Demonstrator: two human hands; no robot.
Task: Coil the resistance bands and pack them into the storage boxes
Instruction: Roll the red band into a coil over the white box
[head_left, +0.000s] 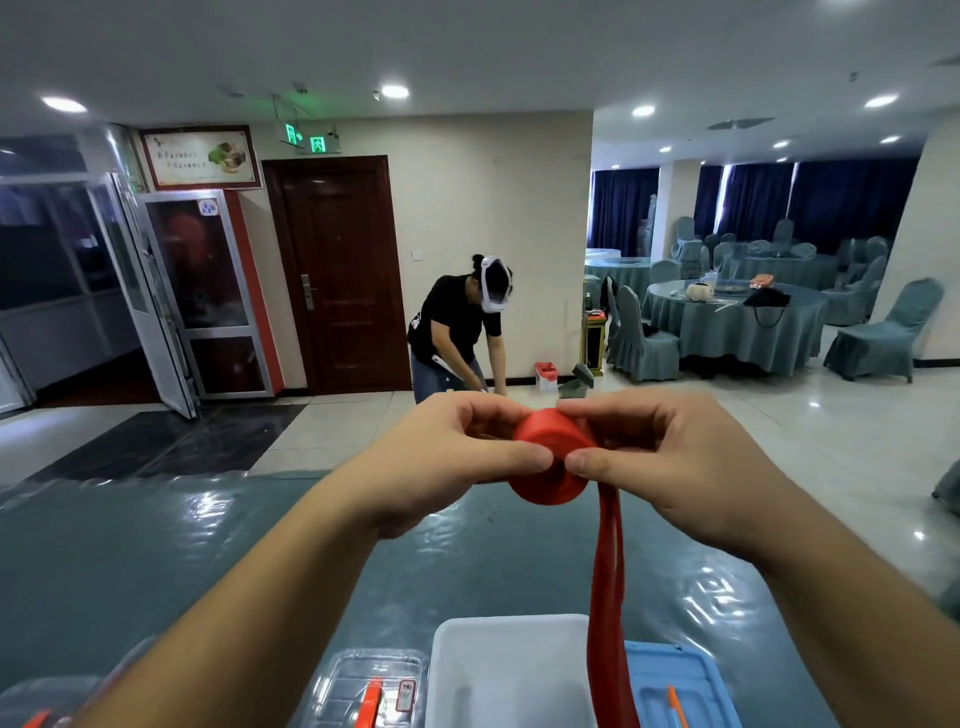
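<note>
A red resistance band (550, 457) is partly wound into a thick roll, held up above the table. My left hand (457, 457) pinches the roll's left end between thumb and fingers. My right hand (670, 462) pinches its right side with thumb and forefinger. The band's loose tail (608, 597) hangs straight down past the boxes and out of the bottom of the view. Below it stands an open white storage box (452, 670). A clear lidded box (363, 686) with an orange latch sits to its left, and a blue lid (680, 686) lies to its right.
The table (156, 561) has a shiny teal plastic cover. Another clear box (36, 706) sits at the bottom left corner. Across the tiled floor, a person (457, 332) in a headset bends over. Covered round tables and chairs (737, 322) fill the right background.
</note>
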